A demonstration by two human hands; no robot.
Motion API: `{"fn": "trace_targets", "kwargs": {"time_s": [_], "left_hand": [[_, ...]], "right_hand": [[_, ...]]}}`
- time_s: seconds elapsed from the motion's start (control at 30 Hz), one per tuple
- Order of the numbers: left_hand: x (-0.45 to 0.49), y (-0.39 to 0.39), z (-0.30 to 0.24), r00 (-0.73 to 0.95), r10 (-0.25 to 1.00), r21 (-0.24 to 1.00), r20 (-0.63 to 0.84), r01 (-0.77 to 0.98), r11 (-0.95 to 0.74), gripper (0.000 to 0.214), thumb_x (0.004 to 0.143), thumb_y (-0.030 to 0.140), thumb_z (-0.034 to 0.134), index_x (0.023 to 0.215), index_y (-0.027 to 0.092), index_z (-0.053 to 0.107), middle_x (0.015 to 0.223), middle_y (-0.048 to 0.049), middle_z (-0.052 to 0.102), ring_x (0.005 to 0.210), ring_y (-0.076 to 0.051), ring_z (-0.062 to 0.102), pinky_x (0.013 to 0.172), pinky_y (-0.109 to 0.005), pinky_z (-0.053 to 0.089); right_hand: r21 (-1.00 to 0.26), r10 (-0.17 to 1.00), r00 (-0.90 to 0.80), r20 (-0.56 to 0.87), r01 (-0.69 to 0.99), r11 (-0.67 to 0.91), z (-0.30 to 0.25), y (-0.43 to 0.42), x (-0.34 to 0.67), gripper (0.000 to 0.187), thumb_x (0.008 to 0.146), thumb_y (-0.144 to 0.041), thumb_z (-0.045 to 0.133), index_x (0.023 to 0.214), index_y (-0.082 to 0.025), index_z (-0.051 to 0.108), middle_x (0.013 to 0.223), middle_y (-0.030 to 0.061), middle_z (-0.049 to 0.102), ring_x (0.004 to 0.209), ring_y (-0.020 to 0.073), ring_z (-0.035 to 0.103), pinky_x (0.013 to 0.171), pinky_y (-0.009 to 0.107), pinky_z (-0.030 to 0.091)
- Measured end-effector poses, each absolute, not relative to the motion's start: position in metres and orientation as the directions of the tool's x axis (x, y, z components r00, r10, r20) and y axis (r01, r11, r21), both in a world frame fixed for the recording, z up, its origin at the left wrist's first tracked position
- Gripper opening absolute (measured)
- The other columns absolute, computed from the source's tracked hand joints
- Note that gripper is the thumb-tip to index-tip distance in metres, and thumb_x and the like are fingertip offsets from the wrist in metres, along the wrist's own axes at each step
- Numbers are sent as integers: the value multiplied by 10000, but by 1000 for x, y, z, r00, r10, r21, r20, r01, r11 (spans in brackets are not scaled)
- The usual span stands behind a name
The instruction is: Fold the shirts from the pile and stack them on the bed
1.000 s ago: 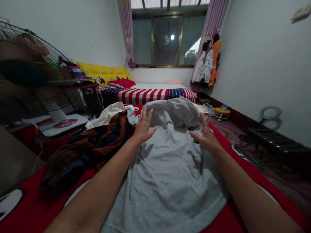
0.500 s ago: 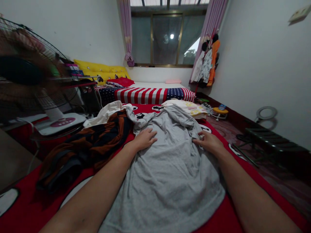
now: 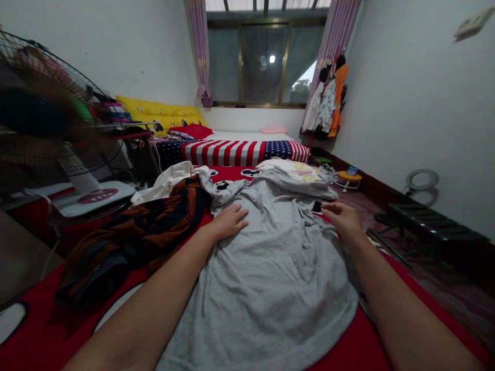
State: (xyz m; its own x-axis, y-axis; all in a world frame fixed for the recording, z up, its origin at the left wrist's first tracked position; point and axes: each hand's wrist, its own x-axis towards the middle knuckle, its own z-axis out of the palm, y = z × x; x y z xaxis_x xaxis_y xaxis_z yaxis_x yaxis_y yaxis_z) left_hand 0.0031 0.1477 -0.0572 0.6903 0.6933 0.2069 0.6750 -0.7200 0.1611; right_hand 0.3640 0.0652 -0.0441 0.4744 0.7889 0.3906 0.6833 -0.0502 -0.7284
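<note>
A grey T-shirt (image 3: 270,263) lies spread on a red bed cover (image 3: 46,319) in front of me. My left hand (image 3: 229,220) rests flat on the shirt's left side, fingers stretched out. At the shirt's right edge my right hand (image 3: 344,219) hovers with its fingers extended, close to the grey sleeve (image 3: 305,188) that lies pulled out to the right. Neither hand grips anything.
A brown and dark garment (image 3: 147,226) with a white cloth (image 3: 166,183) lies left of the shirt. A running fan (image 3: 42,134) stands at the left. Behind are a striped flag blanket (image 3: 240,151), folded pale laundry (image 3: 297,170), and a dark bench (image 3: 433,226) at the right.
The raised upper part of the shirt was laid down flat. My left hand came down onto the cloth and stayed; my right hand let go of the sleeve and shifted right.
</note>
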Motion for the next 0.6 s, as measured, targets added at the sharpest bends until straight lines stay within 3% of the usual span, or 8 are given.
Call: {"fn": "trace_targets", "kwargs": {"time_s": [0.17,0.23,0.3,0.33,0.4,0.5,0.53,0.6], "left_hand": [[1,148,-54,703,688,166,181,668,-726,458,932,412,461,1333,198,509,1422,-132,440,1313,-272,420,1103,-404,332],[0,147,-53,706,685,165,181,665,-728,462,933,418,457,1337,200,506,1421,-129,441,1315,-270,420,1104,-395,332],[-1,147,-52,706,686,171,174,665,-727,471,934,418,457,1346,195,499,1433,-133,429,1323,-271,414,1108,-393,328],[-1,147,-52,706,689,176,165,666,-725,476,934,417,459,1351,189,495,1442,-138,420,1328,-273,409,1111,-394,323],[0,146,-51,706,692,189,148,667,-721,484,933,413,464,1355,178,491,1458,-146,403,1341,-277,394,1119,-400,311],[2,143,-49,707,690,206,155,660,-723,473,924,386,483,1346,173,506,1454,-151,413,1337,-285,399,1116,-416,316],[3,143,-47,711,684,214,164,651,-728,462,919,364,491,1340,176,517,1443,-150,430,1327,-284,412,1108,-413,329],[2,142,-40,733,660,235,166,620,-748,440,898,311,518,1321,193,547,1407,-134,481,1294,-271,452,1086,-383,359]], "right_hand": [[-447,895,170,413,894,37,-50,62,329,560,682,-237,663,1239,-199,626,1083,99,691,952,245,641,831,346,488],[-413,911,155,382,911,18,-45,58,323,465,711,-204,607,1171,-221,678,971,76,709,879,234,648,777,326,485],[-482,865,269,423,875,-36,-31,50,322,298,730,-221,566,966,-211,748,794,55,697,762,226,641,702,316,477],[-546,791,355,499,837,-31,-21,44,324,251,735,-235,551,884,-199,750,743,50,682,726,221,632,677,312,473],[-655,512,526,679,749,98,1,33,329,236,751,-254,520,839,-173,723,739,55,668,707,212,619,655,309,472],[-661,84,685,724,654,368,28,21,341,228,761,-236,477,852,-153,669,754,69,643,648,194,593,623,322,475],[-652,9,712,702,638,410,32,20,344,211,757,-230,476,835,-154,656,740,71,634,627,193,584,617,332,475],[-661,-14,731,682,625,415,34,22,349,182,758,-237,489,807,-156,645,749,86,641,652,209,594,640,354,481]]}}
